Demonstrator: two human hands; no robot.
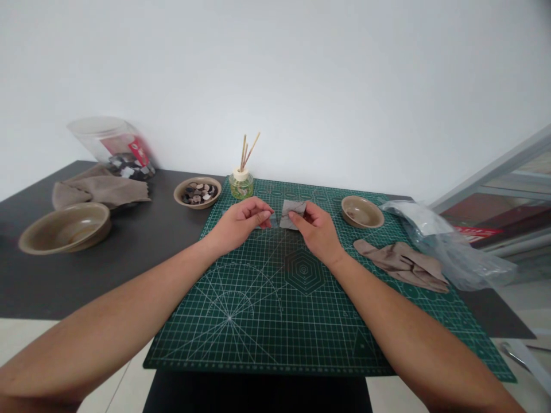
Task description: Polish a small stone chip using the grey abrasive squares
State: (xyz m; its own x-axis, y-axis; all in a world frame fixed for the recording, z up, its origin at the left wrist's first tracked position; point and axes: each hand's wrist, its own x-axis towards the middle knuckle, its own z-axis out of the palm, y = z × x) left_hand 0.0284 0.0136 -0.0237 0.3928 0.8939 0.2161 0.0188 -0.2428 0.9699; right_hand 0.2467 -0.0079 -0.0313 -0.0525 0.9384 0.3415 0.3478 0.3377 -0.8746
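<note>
The green cutting mat (258, 338) lies on the dark worktop (142, 252), and both hands are above its far half. The right hand (317, 228) is gripping a small grey square (289, 213) with dark veins, its thumb laid over the near face. The square is above the mat, to the right of the left hand (247, 218) and apart from it. The left hand's thumb and fingertips are closed together on what looks like a thin, see-through piece (274, 219), though it is too small and faint to make out well.

At the mat's far left corner stands a reed diffuser (241, 186) with several sticks in it. Just left of the mat, a small brown bowl (178, 196) holds dark and pale discs (200, 193). Well to the left of the mat are a larger brown bowl (64, 230), a crumpled taupe cloth (105, 190) and a clear container (103, 137) with dark and pale pieces inside.

On the mat's right side sit a shallow bowl (363, 215) and, nearer the person, a folded brown cloth (402, 264). A clear plastic bag (451, 246) lies across the mat's right edge, beside that cloth.
</note>
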